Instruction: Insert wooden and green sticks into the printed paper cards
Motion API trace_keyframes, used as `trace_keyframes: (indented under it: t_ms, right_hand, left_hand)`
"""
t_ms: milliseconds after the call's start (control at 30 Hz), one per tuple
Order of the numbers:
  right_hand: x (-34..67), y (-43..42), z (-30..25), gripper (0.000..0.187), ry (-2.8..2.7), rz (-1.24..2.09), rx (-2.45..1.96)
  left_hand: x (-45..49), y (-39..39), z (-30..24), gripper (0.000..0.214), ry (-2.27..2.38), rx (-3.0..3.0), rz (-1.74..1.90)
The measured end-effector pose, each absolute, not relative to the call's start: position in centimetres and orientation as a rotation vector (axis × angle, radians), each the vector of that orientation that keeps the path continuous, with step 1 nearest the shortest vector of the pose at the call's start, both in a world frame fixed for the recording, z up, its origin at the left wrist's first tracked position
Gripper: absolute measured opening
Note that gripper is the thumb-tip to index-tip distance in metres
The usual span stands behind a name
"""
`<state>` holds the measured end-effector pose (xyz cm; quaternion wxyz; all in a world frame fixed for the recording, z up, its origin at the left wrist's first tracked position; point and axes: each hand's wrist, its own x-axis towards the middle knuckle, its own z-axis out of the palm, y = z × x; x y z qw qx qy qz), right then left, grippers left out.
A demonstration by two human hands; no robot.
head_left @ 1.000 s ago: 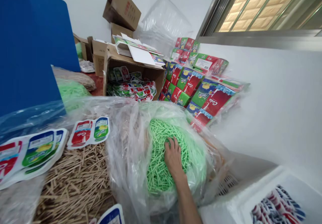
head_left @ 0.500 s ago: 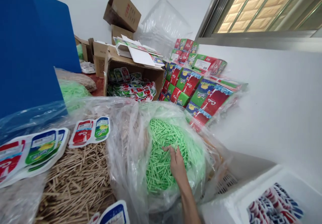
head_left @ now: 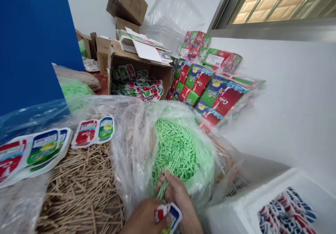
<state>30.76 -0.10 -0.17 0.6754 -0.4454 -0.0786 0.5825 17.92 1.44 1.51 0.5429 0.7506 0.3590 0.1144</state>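
Note:
At the bottom middle, my right hand (head_left: 176, 192) is closed around a small bunch of green sticks (head_left: 163, 187). My left hand (head_left: 147, 214) is beside it and grips a small die-cut card (head_left: 173, 217) with red and blue printed panels. The hands overlap closely, and some fingers are hidden. Just beyond them, a clear plastic bag (head_left: 206, 157) stands open, full of loose green sticks (head_left: 175, 148). To the left lies a wide heap of brown sticks (head_left: 84, 181). Cola and Sprite cards (head_left: 93, 131) rest along its far edge, with larger overlapping cards (head_left: 43, 150) further left.
A white foam box (head_left: 244, 209) at lower right holds many printed cards (head_left: 286, 213). Behind the bags, a cardboard box (head_left: 112, 64) on its side contains more cards. Printed Cola and Sprite boxes (head_left: 202, 76) are stacked by the wall. A blue panel (head_left: 31, 48) stands at left.
My right hand has drawn back from the bag toward me with green sticks in it. My left hand has come into view holding a card. The view has shifted slightly.

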Motion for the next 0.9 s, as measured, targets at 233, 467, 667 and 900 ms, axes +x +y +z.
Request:
trace_keyframes:
  t_ms: [233,467,667,900]
  right_hand:
    - [31.5,-1.1,-1.8,0.036,-0.466,1.206,-1.165]
    - [32.4,-2.7,-2.7,0.031,-0.952,0.948,-1.447]
    - [32.5,-2.8,-1.3,0.039,-1.355,0.842,-1.526]
    - [33.0,-1.9,-0.5,0.037,-1.265,0.803,-1.505]
  left_hand:
    - [17.8,2.4,2.3,0.014,0.857,1.882,0.19]
    - [16.9,5.4,6.4,0.038,0.362,2.375,0.49]
    - [19.9,7.0,6.1,0.05,0.322,2.313,0.272]
    - [20.2,7.4,7.0,0.047,0.258,2.329,0.274]
